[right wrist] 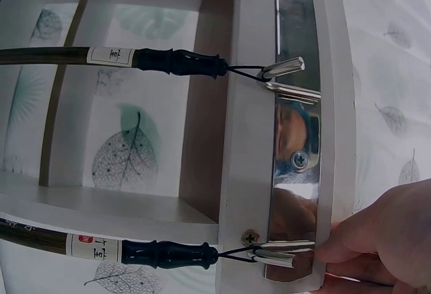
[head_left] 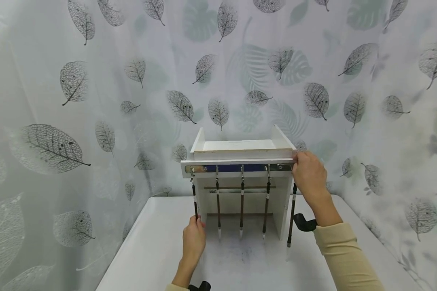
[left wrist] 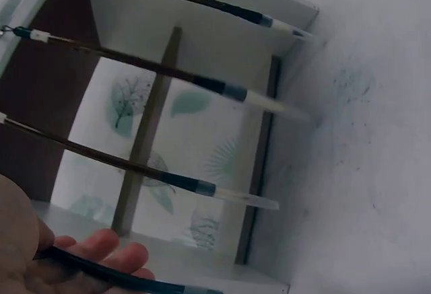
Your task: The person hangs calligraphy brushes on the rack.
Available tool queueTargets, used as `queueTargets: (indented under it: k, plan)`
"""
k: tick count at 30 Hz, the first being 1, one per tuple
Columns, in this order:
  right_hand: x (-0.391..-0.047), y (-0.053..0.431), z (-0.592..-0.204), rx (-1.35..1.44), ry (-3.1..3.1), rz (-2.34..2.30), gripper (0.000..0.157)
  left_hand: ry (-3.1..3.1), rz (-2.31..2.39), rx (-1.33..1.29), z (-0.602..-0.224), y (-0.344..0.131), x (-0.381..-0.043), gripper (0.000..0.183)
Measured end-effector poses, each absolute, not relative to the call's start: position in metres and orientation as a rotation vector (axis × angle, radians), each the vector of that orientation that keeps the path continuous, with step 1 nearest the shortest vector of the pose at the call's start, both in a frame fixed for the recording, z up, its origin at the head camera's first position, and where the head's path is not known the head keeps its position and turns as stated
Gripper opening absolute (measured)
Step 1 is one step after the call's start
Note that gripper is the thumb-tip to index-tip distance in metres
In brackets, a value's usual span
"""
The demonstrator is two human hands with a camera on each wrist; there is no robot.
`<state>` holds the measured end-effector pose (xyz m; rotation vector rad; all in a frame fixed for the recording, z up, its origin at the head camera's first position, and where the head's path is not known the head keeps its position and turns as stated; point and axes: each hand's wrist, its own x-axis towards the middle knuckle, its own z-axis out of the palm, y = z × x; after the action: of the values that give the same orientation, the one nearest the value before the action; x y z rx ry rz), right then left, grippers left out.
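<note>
A white rack [head_left: 236, 162] carries a shiny metal hook strip [head_left: 230, 168] along its front. From its hooks several calligraphy brushes hang by cord loops, dark handles up and pale tips down. My left hand [head_left: 194, 240] holds the lower part of the leftmost brush [head_left: 194, 198], whose loop is still on its hook; in the left wrist view the fingers [left wrist: 101, 243] lie curled beside its dark ferrule. At the rack's right end, my right hand [head_left: 310, 176] grips the board's edge, thumb close to the last hook [right wrist: 276, 260]. The rightmost brush [head_left: 292, 218] hangs just below it.
The rack stands on a white table [head_left: 153, 242] with grey smudges [head_left: 245, 254] in front. Its top forms a shallow open tray [head_left: 280, 139], and a thin wooden crossbar [head_left: 225, 187] spans the frame behind the brushes. A leaf-patterned curtain [head_left: 218, 81] surrounds the table.
</note>
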<state>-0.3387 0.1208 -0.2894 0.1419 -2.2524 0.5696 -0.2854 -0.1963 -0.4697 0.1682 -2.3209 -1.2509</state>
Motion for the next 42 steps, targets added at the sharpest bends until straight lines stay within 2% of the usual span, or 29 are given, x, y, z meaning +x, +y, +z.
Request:
queueTargets:
  k: [12,23,29,33,37,42]
  plan:
    - [-0.339,0.121,-0.291,0.128,-2.255,0.564,0.012,-2.382,-0.987,0.082,-0.472,-0.202,-0.306,0.019]
    - [-0.343,0.124,-0.307,0.196,-2.187,0.575,0.016,-2.345,-1.080,0.045,-0.473,-0.205,-0.318,0.020]
    - [-0.345,0.129,-0.322,0.310,-2.123,0.587,0.026,-2.292,-1.112,0.088,-0.469,-0.205,-0.319,0.027]
    - [-0.339,0.129,-0.325,0.366,-2.132,0.609,0.031,-2.256,-1.139,0.115,-0.458,-0.205,-0.312,0.042]
    - [-0.325,0.130,-0.327,0.417,-2.081,0.613,0.032,-2.276,-1.168,0.129,-0.443,-0.202,-0.300,0.058]
    - [-0.306,0.131,-0.334,0.519,-2.019,0.569,0.031,-2.287,-1.112,0.021,-0.423,-0.201,-0.277,0.064]
